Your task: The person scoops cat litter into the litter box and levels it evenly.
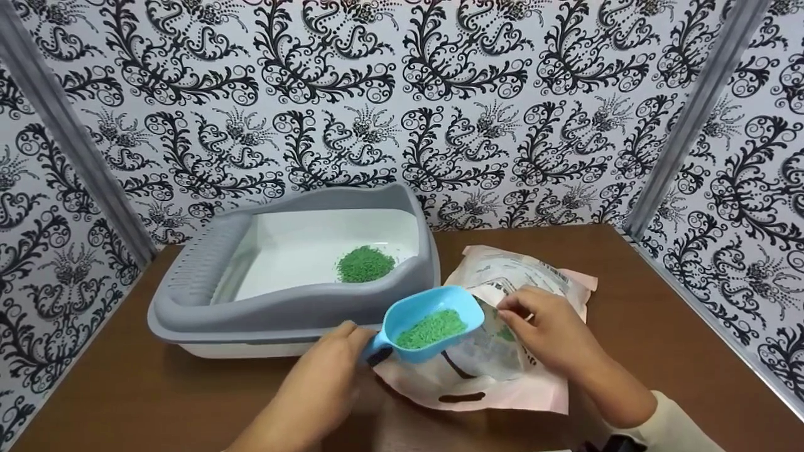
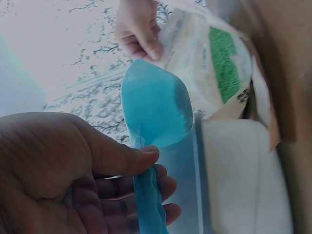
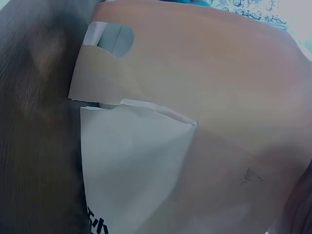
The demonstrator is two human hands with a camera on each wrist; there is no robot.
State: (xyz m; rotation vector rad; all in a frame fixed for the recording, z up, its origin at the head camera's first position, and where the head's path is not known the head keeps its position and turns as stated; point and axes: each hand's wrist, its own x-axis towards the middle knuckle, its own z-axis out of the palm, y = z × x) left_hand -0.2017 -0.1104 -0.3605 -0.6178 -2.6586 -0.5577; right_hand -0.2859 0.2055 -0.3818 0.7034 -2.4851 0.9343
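My left hand point(image 1: 330, 370) grips the handle of a light-blue scoop point(image 1: 418, 355). Green pellets point(image 1: 433, 329) lie in the scoop, which is above the near part of a pale pink-and-white bag point(image 1: 527, 392). In the left wrist view, the thumb presses on the scoop's handle point(image 2: 147, 200) and the fingers curl behind it. My right hand point(image 1: 556, 326) is over the bag's right side, its thumb and forefinger pinching what looks like the bag's edge. A torn, folded flap point(image 3: 131, 156) of the bag fills much of the right wrist view.
A grey-rimmed litter box point(image 1: 301, 307) with a white inside stands left of the bag. A pile of green pellets point(image 1: 366, 263) lies at its right end. Both rest on a brown wooden table point(image 1: 107, 383), with patterned walls point(image 1: 339, 113) behind and at the sides.
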